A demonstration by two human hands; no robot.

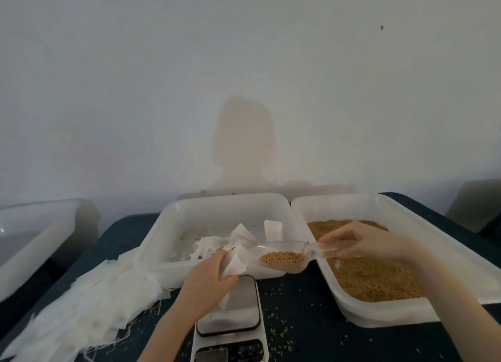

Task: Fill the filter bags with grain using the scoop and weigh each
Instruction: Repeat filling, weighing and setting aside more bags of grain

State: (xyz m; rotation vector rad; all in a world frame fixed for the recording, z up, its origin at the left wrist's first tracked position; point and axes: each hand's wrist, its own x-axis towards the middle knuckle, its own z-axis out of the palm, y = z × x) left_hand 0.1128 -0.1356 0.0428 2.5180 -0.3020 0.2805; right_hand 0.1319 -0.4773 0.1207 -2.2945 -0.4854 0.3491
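My left hand [208, 281] grips a white filter bag [234, 264] above the scale [230, 321], the bag's mouth turned toward the scoop. My right hand [360, 243] holds the handle of a clear plastic scoop [282, 256] loaded with golden grain, its open end close to the bag. The scoop hovers over the gap between the two white tubs. The right tub [385, 315] holds a bed of grain [371, 277]. The middle tub [173, 215] holds a few filter bags [272, 230].
A heap of empty white filter bags [89, 304] with strings lies on the dark blue table [306, 332] at the left. Another clear tub [35, 242] stands at the far left. Loose grains are scattered around the scale. A plain wall rises close behind the tubs.
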